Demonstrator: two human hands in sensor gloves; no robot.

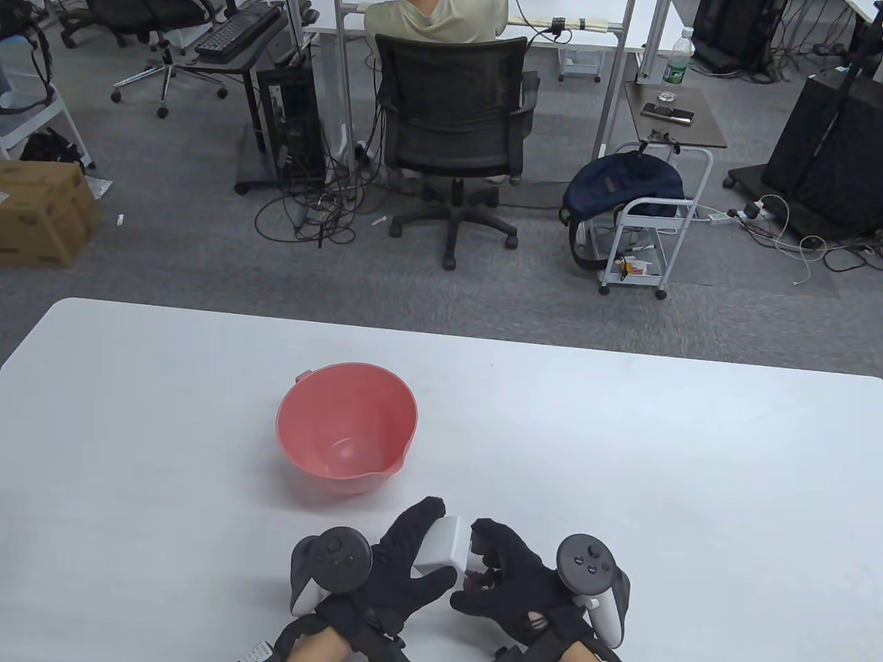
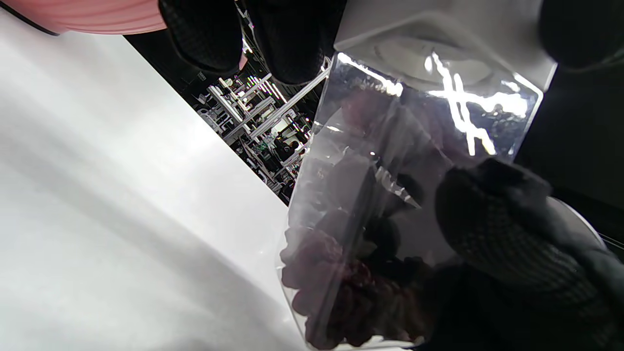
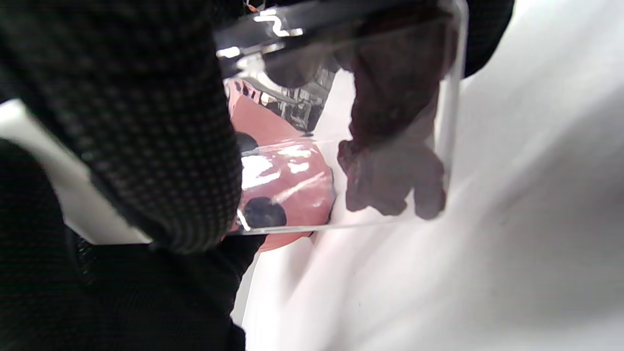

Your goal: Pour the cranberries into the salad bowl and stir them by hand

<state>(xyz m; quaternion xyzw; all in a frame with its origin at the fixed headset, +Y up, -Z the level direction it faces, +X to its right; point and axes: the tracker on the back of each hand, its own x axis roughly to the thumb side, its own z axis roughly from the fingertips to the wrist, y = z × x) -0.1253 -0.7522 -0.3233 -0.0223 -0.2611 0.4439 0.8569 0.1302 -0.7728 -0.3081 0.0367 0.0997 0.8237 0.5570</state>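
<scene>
A pink salad bowl (image 1: 347, 427) stands empty on the white table (image 1: 655, 448). Just in front of it, near the table's front edge, both gloved hands hold a small clear container (image 1: 441, 546) with a white lid. My left hand (image 1: 422, 548) grips it from the left, fingers curled over the lid. My right hand (image 1: 483, 565) pinches its right side. Dark red cranberries (image 2: 336, 292) lie inside the clear container (image 2: 414, 146), also showing as cranberries (image 3: 390, 180) in the right wrist view. The bowl (image 3: 282, 180) shows through the plastic. Whether the container touches the table is unclear.
Beyond the table's far edge are a black office chair (image 1: 455, 131) with a seated person, a small cart (image 1: 641, 227) with a dark bag, and cables on the carpet. Bare tabletop (image 1: 138, 414) stretches left and right of the bowl.
</scene>
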